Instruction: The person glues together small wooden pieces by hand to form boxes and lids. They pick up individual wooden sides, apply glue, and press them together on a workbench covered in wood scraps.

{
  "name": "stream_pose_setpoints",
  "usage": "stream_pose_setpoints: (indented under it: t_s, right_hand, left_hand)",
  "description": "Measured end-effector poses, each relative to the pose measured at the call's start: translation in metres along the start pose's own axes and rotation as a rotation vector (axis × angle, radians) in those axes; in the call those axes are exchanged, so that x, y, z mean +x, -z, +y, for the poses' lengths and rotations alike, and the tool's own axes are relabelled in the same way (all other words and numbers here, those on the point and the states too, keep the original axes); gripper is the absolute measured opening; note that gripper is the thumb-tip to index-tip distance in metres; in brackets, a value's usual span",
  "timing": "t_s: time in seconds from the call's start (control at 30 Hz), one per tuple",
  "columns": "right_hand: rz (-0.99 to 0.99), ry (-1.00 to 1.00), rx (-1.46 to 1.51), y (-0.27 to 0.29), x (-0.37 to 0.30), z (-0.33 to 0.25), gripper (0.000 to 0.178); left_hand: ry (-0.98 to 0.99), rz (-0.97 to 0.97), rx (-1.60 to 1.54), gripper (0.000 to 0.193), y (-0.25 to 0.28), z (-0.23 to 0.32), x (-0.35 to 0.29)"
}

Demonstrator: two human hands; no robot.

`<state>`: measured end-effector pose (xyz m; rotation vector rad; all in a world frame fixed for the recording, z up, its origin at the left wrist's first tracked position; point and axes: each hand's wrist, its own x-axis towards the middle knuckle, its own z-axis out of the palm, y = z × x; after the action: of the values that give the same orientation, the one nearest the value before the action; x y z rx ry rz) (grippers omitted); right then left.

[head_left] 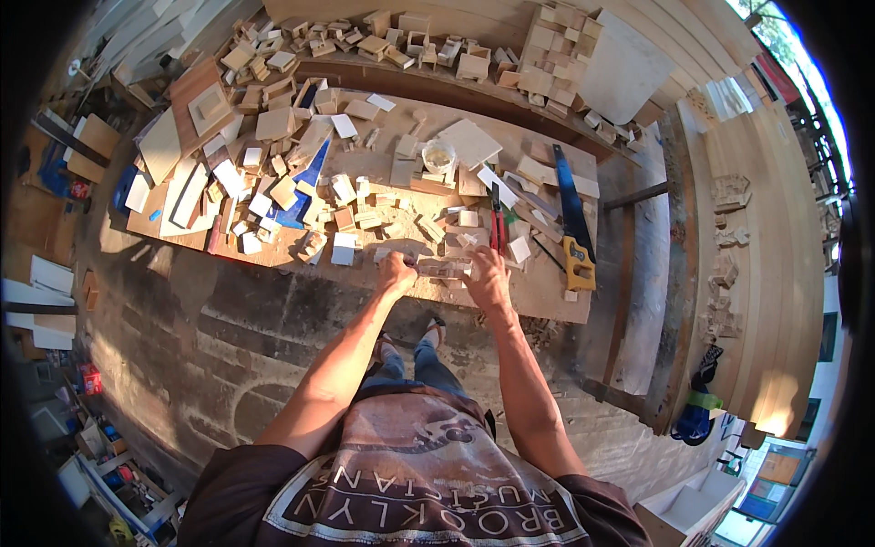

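At the near edge of the workbench (355, 290), my left hand (397, 273) and my right hand (488, 278) hold a small pale wooden piece (444, 268) between them. Fingers of both hands are closed on its two ends; its exact shape is too small to make out. Just beyond my right hand lies a red-handled tool (498, 228) that looks like pliers, its dark end pointing away. Past the wooden piece, small wood blocks (430, 228) and sawdust lie scattered. A clear tub (438, 157) with pale contents stands on a block farther back.
A handsaw (574, 214) with a yellow handle rests at the bench's right. Heaps of wood offcuts (273, 196) cover its left side, around a blue triangular piece (308, 187). More small wooden parts (419, 46) line a board behind. Long planks (766, 255) stand at the right.
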<state>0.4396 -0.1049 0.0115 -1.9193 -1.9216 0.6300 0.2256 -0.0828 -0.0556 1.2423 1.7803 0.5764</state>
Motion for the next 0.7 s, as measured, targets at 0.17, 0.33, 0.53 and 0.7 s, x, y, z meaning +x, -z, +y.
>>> stream_pose_setpoints:
  t_s: [0.17,0.33,0.53,0.7]
  right_hand:
    - [0.152,-0.165,0.268,-0.021,-0.01,0.054,0.022]
    - [0.108,-0.319,0.562,-0.044,-0.018,0.056,0.02]
    - [0.039,-0.371,0.495,-0.047,-0.012,0.051,0.017]
    - [0.082,-0.364,0.417,-0.056,-0.011,0.054,0.018]
  left_hand:
    - [-0.061,0.042,0.021,0.016,-0.003,-0.002,-0.007]
    - [-0.069,0.034,0.043,0.027,-0.002,0.002,-0.017]
    - [-0.015,0.025,0.037,0.031,-0.003,0.003,-0.017]
    - [-0.002,0.042,0.081,0.031,-0.002,0.011,-0.02]
